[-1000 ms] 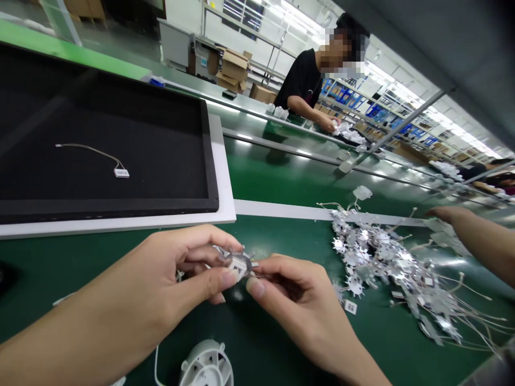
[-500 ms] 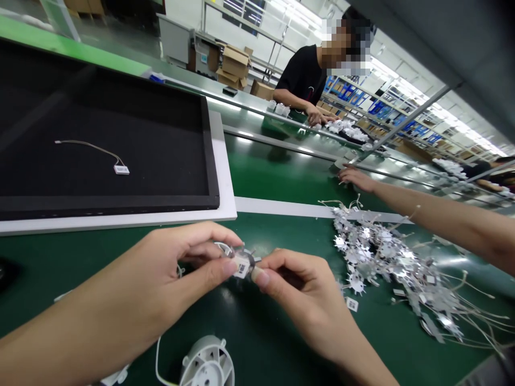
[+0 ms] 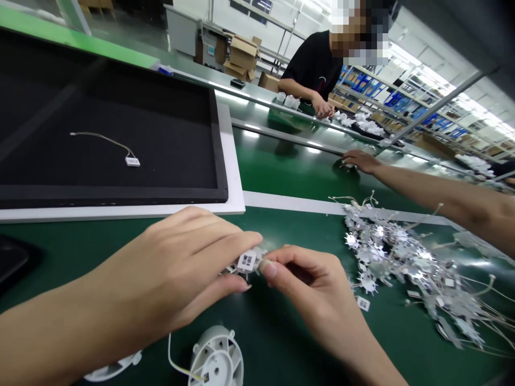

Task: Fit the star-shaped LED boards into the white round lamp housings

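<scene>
Labelled metal piece (image 3: 247,261), right between the fingertips of both hands! The left hand (image 3: 181,262) is nearly closed, fingers over it and thumb below, seemingly steadying it; the right hand (image 3: 314,279) pinches the opposite edge, thumb against forefinger, probably for fine control. Just below them, a white round housing (image 3: 217,356) sits on the green desk (image 3: 281,343). Right of the right hand, a loose heap of metal pieces (image 3: 386,249), likely for easy reach. Beyond the left hand, a black tray (image 3: 173,145) bears a wired part (image 3: 132,161), set apart, its lead stretched out.
</scene>
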`<state>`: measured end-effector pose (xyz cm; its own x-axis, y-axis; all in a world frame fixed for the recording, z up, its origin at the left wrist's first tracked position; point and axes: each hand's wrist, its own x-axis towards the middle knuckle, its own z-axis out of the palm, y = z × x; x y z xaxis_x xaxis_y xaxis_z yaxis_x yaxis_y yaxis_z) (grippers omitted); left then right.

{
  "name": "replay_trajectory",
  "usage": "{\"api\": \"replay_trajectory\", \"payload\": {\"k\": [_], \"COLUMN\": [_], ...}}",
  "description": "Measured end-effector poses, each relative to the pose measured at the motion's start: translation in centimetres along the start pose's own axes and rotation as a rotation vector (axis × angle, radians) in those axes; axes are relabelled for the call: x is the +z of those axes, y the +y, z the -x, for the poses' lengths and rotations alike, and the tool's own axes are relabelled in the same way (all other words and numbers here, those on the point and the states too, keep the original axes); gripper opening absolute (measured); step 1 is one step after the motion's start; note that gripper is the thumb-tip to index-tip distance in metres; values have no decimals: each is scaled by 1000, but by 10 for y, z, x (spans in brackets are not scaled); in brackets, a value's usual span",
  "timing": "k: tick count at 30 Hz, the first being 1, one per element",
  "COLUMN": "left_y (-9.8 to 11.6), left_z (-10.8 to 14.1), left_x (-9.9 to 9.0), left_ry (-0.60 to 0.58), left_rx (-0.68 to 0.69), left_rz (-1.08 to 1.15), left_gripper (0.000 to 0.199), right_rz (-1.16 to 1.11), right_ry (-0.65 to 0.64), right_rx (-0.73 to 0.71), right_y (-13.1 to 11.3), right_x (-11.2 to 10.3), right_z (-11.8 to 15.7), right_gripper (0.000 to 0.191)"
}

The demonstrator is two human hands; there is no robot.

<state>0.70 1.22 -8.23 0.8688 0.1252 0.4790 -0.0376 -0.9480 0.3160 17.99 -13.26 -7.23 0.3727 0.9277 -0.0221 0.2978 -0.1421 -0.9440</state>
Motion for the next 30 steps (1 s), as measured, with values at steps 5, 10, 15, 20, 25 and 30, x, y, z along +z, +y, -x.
{"api": "replay_trajectory", "payload": {"k": [5, 10, 15, 20, 25, 30], "left_y": [-1, -4, -5, -4, -3, -4], "left_z": [-4, -4, -4, -2, -6, 0], "left_x": [-2, 0, 1, 3, 0, 2], "left_ry": [-41, -101, -197, -230, -276, -231], "left_rx": [-10, -135, -247, -301, -346, -336], "left_rz": [-126, -154, -128, -101, -65, -42], "left_gripper": [42, 29, 30, 31, 27, 25], "right_rz": [190, 282, 311, 317, 297, 276], "right_ry": [108, 103, 44, 32, 21, 6], "right_rx": [-149, -200, -172, -151, -124, -92], "right_y": [8, 19, 23, 27, 27, 23], "right_x": [5, 10, 12, 14, 15, 15], "right_z": [-4, -14, -19, -21, -21, -18], "right_gripper": [15, 16, 16, 15, 15, 16]}}
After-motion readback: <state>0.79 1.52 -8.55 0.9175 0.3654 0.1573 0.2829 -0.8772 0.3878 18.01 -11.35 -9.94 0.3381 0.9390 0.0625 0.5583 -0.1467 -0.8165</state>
